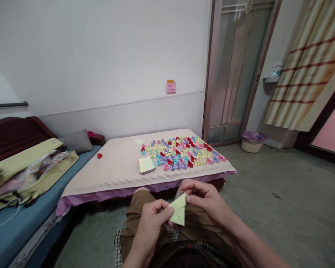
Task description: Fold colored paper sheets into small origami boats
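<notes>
Paper folding, seen from beside the seated person. Folded paper (pixel 179 213), a pale yellow-green pointed piece, was held over the lap, near the person and just short of the cloth-covered surface (pixel 114 173). Left hand (pixel 152 219) pinched its lower left edge between thumb and fingers; right hand (pixel 209 199) pinched the upper right corner, both closed on the sheet and close together. Judged light, thin and limp, the piece would crease or tear under pressure, so edges and corners, taken with fingertips, looked the safest holds. Farther off on the surface lay a stack of square sheets (pixel 146 164) and, to its right, rows of small coloured folded pieces (pixel 181 152).
</notes>
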Motion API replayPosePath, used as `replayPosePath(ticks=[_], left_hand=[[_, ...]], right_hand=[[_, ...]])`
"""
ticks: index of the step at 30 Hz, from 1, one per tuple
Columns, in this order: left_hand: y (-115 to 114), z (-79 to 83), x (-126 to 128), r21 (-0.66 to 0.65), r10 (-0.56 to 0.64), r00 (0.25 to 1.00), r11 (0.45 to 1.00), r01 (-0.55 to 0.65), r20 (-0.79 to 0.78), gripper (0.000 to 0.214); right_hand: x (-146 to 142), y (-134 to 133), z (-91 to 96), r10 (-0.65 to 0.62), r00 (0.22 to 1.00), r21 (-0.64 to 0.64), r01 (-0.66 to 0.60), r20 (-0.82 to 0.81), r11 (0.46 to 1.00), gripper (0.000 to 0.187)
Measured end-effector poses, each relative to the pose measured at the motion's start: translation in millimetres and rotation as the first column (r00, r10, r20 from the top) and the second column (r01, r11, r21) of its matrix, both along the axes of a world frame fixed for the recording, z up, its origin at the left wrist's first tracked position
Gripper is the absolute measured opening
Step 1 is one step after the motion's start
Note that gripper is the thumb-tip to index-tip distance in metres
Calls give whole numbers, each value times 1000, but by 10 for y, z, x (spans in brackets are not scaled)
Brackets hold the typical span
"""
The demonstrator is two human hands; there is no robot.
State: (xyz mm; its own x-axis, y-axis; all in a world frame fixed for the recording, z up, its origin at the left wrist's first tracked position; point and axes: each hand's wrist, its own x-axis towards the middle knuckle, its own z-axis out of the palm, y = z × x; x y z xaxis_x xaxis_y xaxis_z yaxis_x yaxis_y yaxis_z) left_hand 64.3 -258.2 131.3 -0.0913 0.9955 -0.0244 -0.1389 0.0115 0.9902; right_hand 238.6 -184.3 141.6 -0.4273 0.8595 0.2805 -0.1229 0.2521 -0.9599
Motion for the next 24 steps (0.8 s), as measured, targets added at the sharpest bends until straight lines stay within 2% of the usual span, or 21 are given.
replayPosePath(ticks=[11, 20, 24], left_hand=[[10, -15, -16, 43, 31, 985, 999, -24, -170, 23], [7, -45, -8, 86, 17, 967, 996, 5, -255, 23], [7, -24, -33, 62, 13, 973, 998, 2, -232, 24]], right_hand=[[-13, -32, 71, 27, 999, 31, -29, 45, 999, 17], [-108, -64, -3, 89, 993, -61, -85, 74, 995, 7], [-93, -43, -11, 77, 997, -127, -79, -18, 989, 8]])
